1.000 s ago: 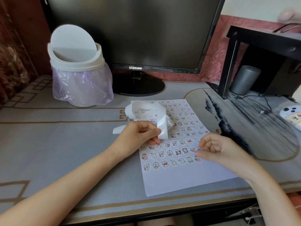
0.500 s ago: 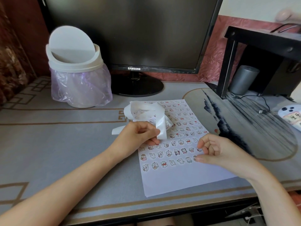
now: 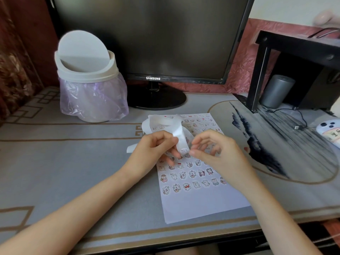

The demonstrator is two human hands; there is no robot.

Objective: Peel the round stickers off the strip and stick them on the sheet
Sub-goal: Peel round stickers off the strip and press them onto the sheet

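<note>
The left hand [image 3: 156, 150] holds a long white sticker strip [image 3: 181, 139]. Its fingers curl round the strip. The strip loops up and curls about just behind the hand. The loose end of the strip hangs down between the two hands.

The right hand [image 3: 216, 152] is just beside the left hand, with its fingers bent. Its thumb tip is at the end of the strip. I cannot tell if it is pinching something or only touching.

Under both hands the white sheet [image 3: 193, 207] lies flat on the desk mat [image 3: 64, 162]. The sheet has many rows of little round stickers [image 3: 186, 186] with cartoon animals on them. The part of the sheet nearer the person than the hands is bare.

Behind the left hand stands a small white bin [image 3: 86, 70] with a purple bag. Behind both hands is a black Samsung monitor [image 3: 147, 34]. Well off to the right of the right hand lies a phone [image 3: 329, 130]. A grey can-shaped thing [image 3: 277, 91] stands under a black shelf [image 3: 294, 46].
</note>
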